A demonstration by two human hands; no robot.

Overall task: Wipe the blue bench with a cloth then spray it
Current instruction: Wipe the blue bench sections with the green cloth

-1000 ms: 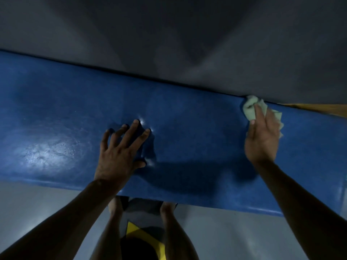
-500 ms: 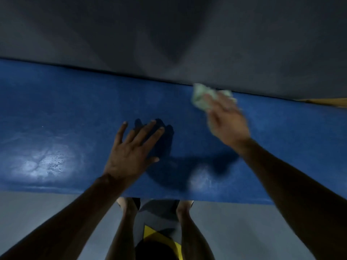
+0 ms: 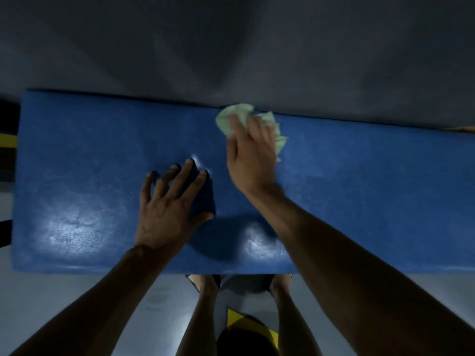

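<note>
The blue padded bench (image 3: 359, 191) runs across the view from left to right, its left end visible. A pale green crumpled cloth (image 3: 232, 115) lies on the bench's far edge near the middle. My right hand (image 3: 250, 155) lies flat on top of the cloth with fingers extended, pressing it down. My left hand (image 3: 169, 204) rests palm down on the bench just left of it, fingers spread, holding nothing. No spray bottle is in view.
A grey floor (image 3: 231, 47) lies beyond the bench and another grey strip (image 3: 77, 304) is on my side. My bare legs (image 3: 203, 317) stand against the near edge. Black and yellow items (image 3: 7, 140) sit past the bench's left end.
My right hand has swept the cloth leftward along the bench's far edge, from the right side to near the middle. My left hand has stayed planted; the view shifted so the bench's left end shows.
</note>
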